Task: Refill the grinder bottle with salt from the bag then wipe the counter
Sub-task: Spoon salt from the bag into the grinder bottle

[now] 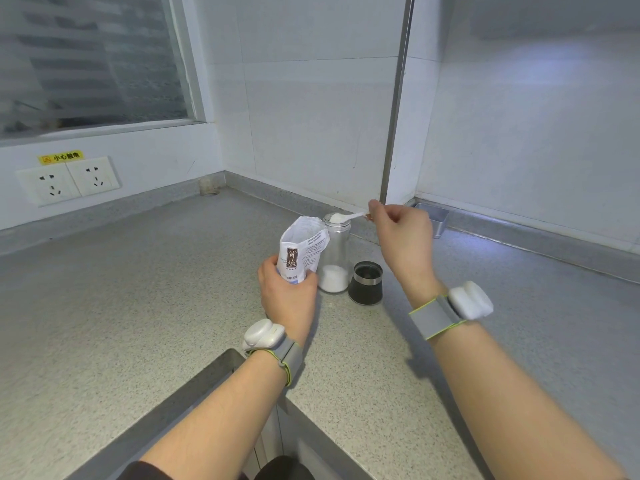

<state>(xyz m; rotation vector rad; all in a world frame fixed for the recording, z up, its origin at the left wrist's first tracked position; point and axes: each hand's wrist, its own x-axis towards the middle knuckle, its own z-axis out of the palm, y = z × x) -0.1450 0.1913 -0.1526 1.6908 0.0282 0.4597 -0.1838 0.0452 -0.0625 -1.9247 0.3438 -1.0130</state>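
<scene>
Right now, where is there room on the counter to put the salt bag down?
Bare counter stretches left of the salt bag, toward the wall sockets. More lies right of the black grinder cap, before the metal tin. It is crowded where bag, grinder bottle and cap cluster.

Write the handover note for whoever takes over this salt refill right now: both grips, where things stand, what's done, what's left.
Left grip holds the opened salt bag upright, left of the grinder bottle.
Right grip pinches a white spoon heaped with salt over the grinder bottle's open mouth.
Black grinder cap stands on the counter, right of the bottle.
Done: cap off, shallow layer of salt in the bottle.
Left: tip this spoonful, keep filling, refit cap, wipe counter; no cloth in view.
</scene>
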